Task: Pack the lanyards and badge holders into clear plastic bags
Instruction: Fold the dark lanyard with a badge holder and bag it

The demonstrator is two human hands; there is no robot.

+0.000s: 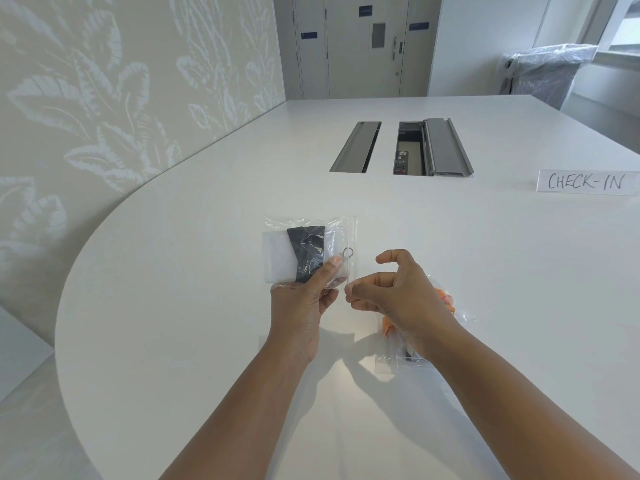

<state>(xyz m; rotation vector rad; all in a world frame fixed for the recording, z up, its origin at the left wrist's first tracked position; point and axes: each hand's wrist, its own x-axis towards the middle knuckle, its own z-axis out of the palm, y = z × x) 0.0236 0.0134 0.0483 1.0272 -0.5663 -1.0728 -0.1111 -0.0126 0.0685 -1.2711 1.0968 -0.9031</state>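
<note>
Nearest, a second bag (386, 362) with an orange lanyard (444, 295) lies on the worktop (207, 341) under the right hand (405, 296), which pinches the seal of the clear bag (341, 233); the left hand (304, 303) grips that bag, black lanyard (308, 247) and badge holder (277, 258) inside.

Black lanyard (306, 252), white table (207, 306)

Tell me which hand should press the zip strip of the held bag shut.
Probably right. The right hand has its fingertips at the near end of the zip strip, placed to run along it, while the left hand grips the clear bag holding the black lanyard.
</note>
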